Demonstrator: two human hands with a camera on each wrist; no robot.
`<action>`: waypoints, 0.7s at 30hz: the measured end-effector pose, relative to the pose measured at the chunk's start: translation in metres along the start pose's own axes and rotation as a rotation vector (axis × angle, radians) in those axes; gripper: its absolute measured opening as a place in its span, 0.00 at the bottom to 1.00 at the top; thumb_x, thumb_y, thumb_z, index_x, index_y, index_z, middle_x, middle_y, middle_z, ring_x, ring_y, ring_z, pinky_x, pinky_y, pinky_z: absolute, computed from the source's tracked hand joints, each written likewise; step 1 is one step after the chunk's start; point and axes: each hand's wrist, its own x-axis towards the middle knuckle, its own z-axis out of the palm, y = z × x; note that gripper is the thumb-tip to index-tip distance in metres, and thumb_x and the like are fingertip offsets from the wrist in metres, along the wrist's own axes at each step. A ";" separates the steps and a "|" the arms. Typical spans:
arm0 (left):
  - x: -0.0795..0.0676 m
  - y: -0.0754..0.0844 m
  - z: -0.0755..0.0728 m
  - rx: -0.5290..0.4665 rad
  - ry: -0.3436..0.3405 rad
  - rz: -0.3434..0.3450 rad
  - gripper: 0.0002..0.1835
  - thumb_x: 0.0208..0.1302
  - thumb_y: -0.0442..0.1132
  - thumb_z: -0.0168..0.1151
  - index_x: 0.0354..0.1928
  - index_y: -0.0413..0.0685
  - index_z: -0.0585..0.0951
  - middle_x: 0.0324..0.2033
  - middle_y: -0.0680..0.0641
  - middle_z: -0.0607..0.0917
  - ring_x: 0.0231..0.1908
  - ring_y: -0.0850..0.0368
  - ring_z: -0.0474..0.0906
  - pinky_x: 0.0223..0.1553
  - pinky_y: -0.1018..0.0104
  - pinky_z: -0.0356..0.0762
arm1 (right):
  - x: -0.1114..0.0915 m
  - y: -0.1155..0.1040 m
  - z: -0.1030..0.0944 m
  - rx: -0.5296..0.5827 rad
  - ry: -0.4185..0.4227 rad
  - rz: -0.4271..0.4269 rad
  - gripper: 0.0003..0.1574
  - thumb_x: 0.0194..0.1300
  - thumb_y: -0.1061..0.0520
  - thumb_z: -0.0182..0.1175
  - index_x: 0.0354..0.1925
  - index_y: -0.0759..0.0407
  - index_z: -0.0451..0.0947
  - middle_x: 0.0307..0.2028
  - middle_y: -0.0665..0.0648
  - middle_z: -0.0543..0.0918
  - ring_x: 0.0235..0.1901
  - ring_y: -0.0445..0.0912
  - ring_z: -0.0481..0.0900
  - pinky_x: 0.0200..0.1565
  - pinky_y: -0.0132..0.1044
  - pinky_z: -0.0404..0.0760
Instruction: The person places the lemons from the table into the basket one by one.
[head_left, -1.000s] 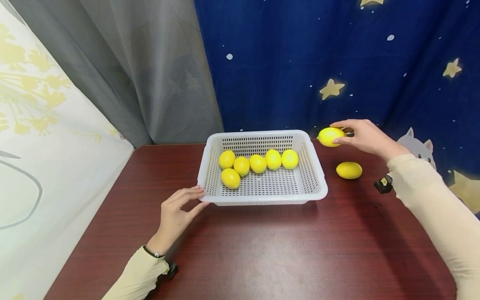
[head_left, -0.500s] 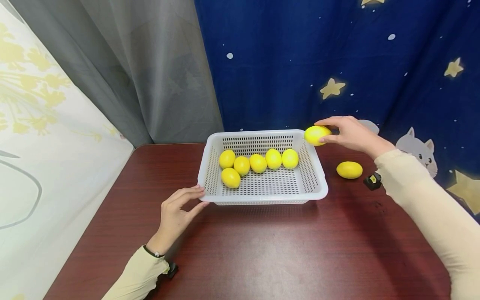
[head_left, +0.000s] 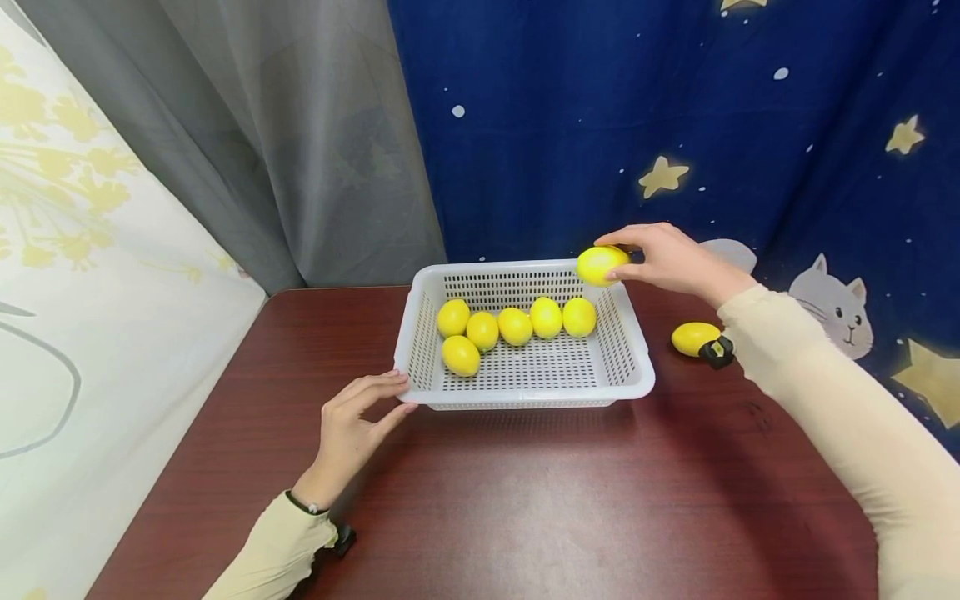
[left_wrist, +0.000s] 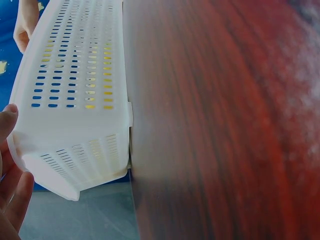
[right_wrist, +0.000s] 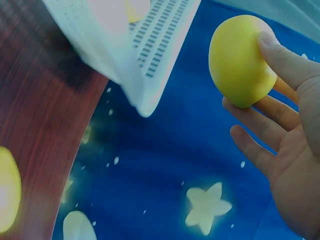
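Note:
A yellow lemon is pinched between the thumb and fingers of my right hand, raised over the back right corner of a white perforated basket. In the right wrist view the lemon shows whole, thumb across its side. My left hand holds the basket's front left corner; thumb and fingers lie at its rim in the left wrist view. Inside the basket, several lemons form a row along the back, and one lemon lies in front at the left.
Another lemon lies on the dark red wooden table right of the basket, partly hidden by the black wrist camera. A blue star-patterned curtain and a grey curtain hang behind the table.
My right hand has carried its lemon leftward and slightly up, from beyond the basket's right side to over its back right corner. The left hand and the basket have stayed in place.

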 end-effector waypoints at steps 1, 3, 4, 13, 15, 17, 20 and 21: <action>0.000 0.000 0.000 -0.001 0.000 0.000 0.23 0.36 0.30 0.83 0.41 0.43 0.89 0.41 0.47 0.91 0.46 0.52 0.86 0.59 0.81 0.73 | 0.003 -0.002 0.001 -0.001 -0.003 -0.006 0.37 0.63 0.44 0.67 0.67 0.53 0.72 0.65 0.60 0.77 0.65 0.58 0.72 0.67 0.60 0.70; 0.000 0.000 0.000 -0.001 -0.001 0.000 0.23 0.36 0.30 0.83 0.41 0.43 0.89 0.41 0.47 0.91 0.46 0.52 0.86 0.59 0.81 0.73 | 0.007 -0.007 0.003 -0.001 -0.007 -0.021 0.37 0.62 0.45 0.68 0.66 0.53 0.72 0.65 0.59 0.77 0.66 0.57 0.72 0.68 0.59 0.70; 0.000 0.000 0.000 0.000 -0.002 0.000 0.23 0.36 0.30 0.82 0.41 0.43 0.89 0.41 0.47 0.91 0.46 0.52 0.86 0.59 0.81 0.73 | 0.010 -0.010 0.004 0.001 -0.008 -0.030 0.37 0.62 0.46 0.68 0.66 0.53 0.73 0.65 0.58 0.77 0.66 0.56 0.72 0.68 0.58 0.70; 0.001 0.000 -0.001 0.007 -0.002 0.008 0.23 0.36 0.30 0.83 0.41 0.43 0.89 0.40 0.47 0.91 0.46 0.51 0.87 0.60 0.81 0.73 | 0.028 -0.034 0.016 0.053 -0.051 -0.078 0.34 0.62 0.49 0.69 0.65 0.52 0.74 0.63 0.57 0.79 0.63 0.54 0.74 0.67 0.56 0.72; 0.001 0.000 -0.001 0.008 -0.002 0.008 0.23 0.36 0.30 0.83 0.41 0.43 0.89 0.40 0.47 0.91 0.46 0.51 0.87 0.60 0.81 0.73 | 0.032 -0.038 0.019 0.069 -0.063 -0.089 0.34 0.62 0.50 0.69 0.64 0.52 0.75 0.62 0.56 0.80 0.61 0.53 0.75 0.67 0.55 0.73; 0.001 0.000 -0.001 0.008 -0.003 0.008 0.23 0.36 0.30 0.83 0.40 0.43 0.89 0.40 0.47 0.91 0.46 0.51 0.87 0.60 0.81 0.73 | 0.036 -0.043 0.022 0.081 -0.070 -0.109 0.33 0.61 0.50 0.70 0.64 0.52 0.75 0.61 0.56 0.81 0.59 0.52 0.77 0.66 0.53 0.73; 0.000 0.000 -0.001 0.012 -0.007 0.007 0.23 0.35 0.30 0.83 0.41 0.45 0.89 0.41 0.47 0.91 0.46 0.51 0.87 0.60 0.82 0.73 | 0.041 -0.048 0.026 0.090 -0.080 -0.140 0.33 0.61 0.49 0.70 0.63 0.52 0.76 0.59 0.54 0.82 0.56 0.50 0.77 0.65 0.51 0.75; 0.000 -0.001 -0.001 0.012 -0.008 0.006 0.24 0.35 0.30 0.83 0.41 0.45 0.89 0.41 0.47 0.91 0.46 0.51 0.87 0.60 0.82 0.73 | 0.043 -0.050 0.027 0.092 -0.082 -0.152 0.33 0.61 0.49 0.70 0.63 0.51 0.76 0.58 0.54 0.82 0.55 0.49 0.78 0.65 0.51 0.75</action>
